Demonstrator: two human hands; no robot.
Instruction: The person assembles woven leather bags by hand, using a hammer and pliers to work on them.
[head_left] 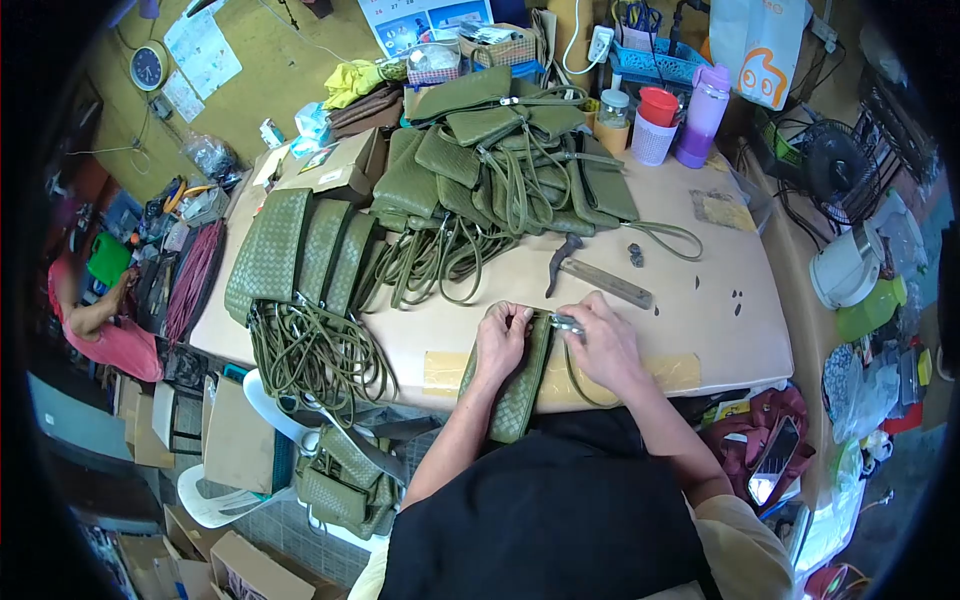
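Note:
A green woven pouch (pixel 522 405) lies at the table's front edge, partly hanging toward my apron. My left hand (pixel 502 345) is closed on its upper edge, thumb and fingertips pinched together there. My right hand (pixel 606 345) is closed around a small silvery metal tool (pixel 568 324), perhaps pliers, at the pouch's top right corner. A thin green strap (pixel 572 375) curves down below this hand. Just beyond my hands lie a flat wooden bar (pixel 608 284), a dark curved tool (pixel 562 262) and a small dark piece (pixel 636 255).
Stacked green pouches with straps (pixel 275 250) are at the left, and a larger pile (pixel 480 150) is behind. A purple bottle (pixel 702 115) and red-topped cup (pixel 656 125) stand at the back right. More pouches rest on a white chair (pixel 205 505). Another person (pixel 110 335) is at far left.

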